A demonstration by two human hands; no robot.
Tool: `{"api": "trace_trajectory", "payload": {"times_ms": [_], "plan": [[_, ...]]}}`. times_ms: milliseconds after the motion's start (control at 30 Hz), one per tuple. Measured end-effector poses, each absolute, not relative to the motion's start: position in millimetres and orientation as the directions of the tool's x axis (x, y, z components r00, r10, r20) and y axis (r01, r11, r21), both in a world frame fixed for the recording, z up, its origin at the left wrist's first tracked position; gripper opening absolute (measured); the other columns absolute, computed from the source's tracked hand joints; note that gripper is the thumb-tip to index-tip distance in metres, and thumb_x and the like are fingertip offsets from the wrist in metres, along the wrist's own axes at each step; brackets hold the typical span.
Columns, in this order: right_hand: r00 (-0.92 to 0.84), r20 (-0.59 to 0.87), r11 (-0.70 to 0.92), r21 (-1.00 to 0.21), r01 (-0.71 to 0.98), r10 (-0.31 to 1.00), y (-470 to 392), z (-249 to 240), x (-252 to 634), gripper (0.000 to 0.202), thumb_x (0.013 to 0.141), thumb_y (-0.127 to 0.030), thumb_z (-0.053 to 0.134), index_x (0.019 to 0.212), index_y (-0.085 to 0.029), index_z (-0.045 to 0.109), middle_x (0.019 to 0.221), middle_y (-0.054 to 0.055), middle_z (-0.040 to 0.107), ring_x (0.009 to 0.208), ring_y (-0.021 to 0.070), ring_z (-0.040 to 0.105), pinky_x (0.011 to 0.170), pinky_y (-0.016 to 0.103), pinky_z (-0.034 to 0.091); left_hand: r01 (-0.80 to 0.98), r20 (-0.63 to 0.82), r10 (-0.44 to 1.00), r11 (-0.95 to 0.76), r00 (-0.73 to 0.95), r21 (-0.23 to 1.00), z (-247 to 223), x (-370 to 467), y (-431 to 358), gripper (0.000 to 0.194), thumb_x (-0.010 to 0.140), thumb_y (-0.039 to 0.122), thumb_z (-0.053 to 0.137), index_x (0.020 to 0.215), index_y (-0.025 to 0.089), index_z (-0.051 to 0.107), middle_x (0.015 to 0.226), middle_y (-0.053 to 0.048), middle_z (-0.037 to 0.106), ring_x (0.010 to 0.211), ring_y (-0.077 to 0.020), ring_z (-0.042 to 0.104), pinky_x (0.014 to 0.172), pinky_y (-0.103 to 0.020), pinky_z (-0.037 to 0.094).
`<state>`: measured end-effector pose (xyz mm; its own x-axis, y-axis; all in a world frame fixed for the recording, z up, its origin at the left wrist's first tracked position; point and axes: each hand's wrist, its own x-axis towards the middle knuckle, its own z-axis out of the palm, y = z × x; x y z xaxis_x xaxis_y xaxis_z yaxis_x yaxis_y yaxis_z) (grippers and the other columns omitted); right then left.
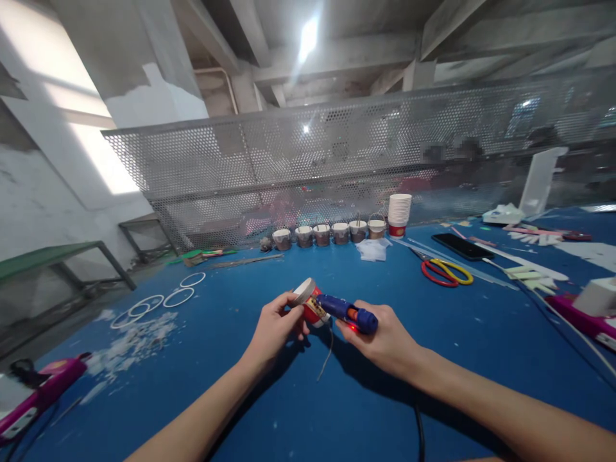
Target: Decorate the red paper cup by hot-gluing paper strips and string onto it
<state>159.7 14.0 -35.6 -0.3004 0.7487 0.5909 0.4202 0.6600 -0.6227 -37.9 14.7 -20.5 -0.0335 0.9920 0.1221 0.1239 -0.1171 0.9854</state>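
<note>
My left hand (pixel 279 324) grips a small red and white paper cup (pixel 314 310), tilted, with a grey-brown band around its rim. A thin cord (pixel 328 357) hangs from the cup. In my right hand (pixel 385 337) is a blue hot glue gun (pixel 342 309) with a lit red light. Its nozzle end meets the side of the cup; whether the tip touches cannot be made out. Both hands are just above the blue table (pixel 269 404).
Several wrapped cups (pixel 322 235) line the back beside a stack of paper cups (pixel 399 215). Scissors (pixel 443 272) and a phone (pixel 462 246) lie right. White rings (pixel 179 297) lie left. Magenta power strips (pixel 52 385) sit at both sides. A black cable (pixel 419 430) runs near my right forearm.
</note>
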Motion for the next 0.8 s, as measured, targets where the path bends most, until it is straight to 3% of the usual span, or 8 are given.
{"api": "trace_trajectory", "payload": {"times_ms": [800], "plan": [[-0.283, 0.490, 0.563, -0.760, 0.324, 0.825, 10.6, -27.1, 163.9, 0.028, 0.080, -0.038, 0.055, 0.060, -0.020, 0.048, 0.051, -0.004, 0.045, 0.046, 0.0090, 0.035, 0.044, 0.023, 0.032, -0.003, 0.070, 0.996, -0.070, 0.058, 0.998, -24.4, -45.6, 17.9, 0.014, 0.067, 0.020, 0.056, 0.078, 0.016, 0.063, 0.045, 0.001, 0.061, 0.040, -0.0111, 0.055, 0.040, -0.019, 0.040]]}}
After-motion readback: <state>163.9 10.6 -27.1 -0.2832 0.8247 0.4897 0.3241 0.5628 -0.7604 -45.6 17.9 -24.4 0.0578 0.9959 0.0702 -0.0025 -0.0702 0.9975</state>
